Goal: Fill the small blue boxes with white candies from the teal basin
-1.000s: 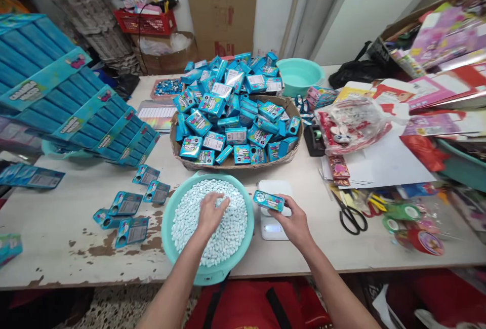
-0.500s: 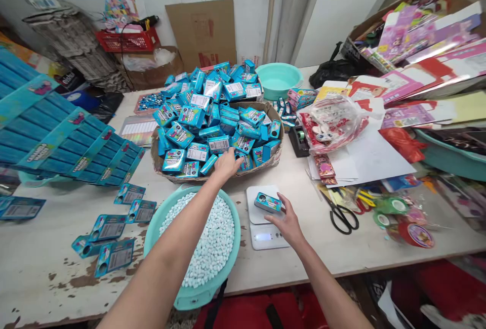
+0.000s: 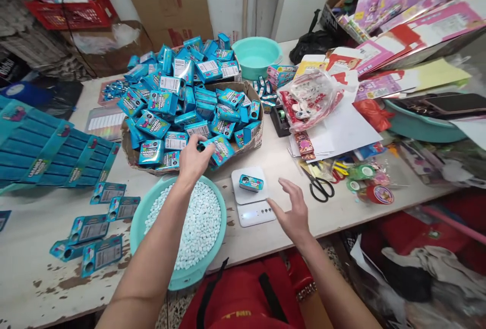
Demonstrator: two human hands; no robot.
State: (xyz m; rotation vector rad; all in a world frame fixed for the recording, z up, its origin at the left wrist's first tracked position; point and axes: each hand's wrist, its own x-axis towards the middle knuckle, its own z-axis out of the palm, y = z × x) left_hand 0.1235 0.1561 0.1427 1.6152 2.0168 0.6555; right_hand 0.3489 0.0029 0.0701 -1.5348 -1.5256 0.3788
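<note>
My left hand [image 3: 195, 159] is at the front rim of a carton [image 3: 256, 139] heaped with blue candy boxes. Its fingers and thumb are closed at the near end of a tilted blue candy box [image 3: 222, 151]; the exact contact is partly hidden. Another small blue box [image 3: 251, 182], with a round hole in its top, lies on the white digital scale [image 3: 248, 207]. My right hand [image 3: 292, 212] hovers just right of the scale, fingers apart, touching nothing. Below my left forearm is a turquoise basin [image 3: 224, 222] of pale mint-coloured candies [image 3: 201, 228].
Several blue boxes [image 3: 89, 229] lie at the left beside a stack of blue box sleeves [image 3: 49, 147]. Black scissors [image 3: 321, 187], tape rolls [image 3: 379, 195] and a tape dispenser [image 3: 280, 120] are to the right. A turquoise bowl [image 3: 256, 58] stands at the back.
My right hand has let go of the box on the scale and drawn back to the right. My left hand has shifted slightly left, and a tilted box now shows beside its thumb.
</note>
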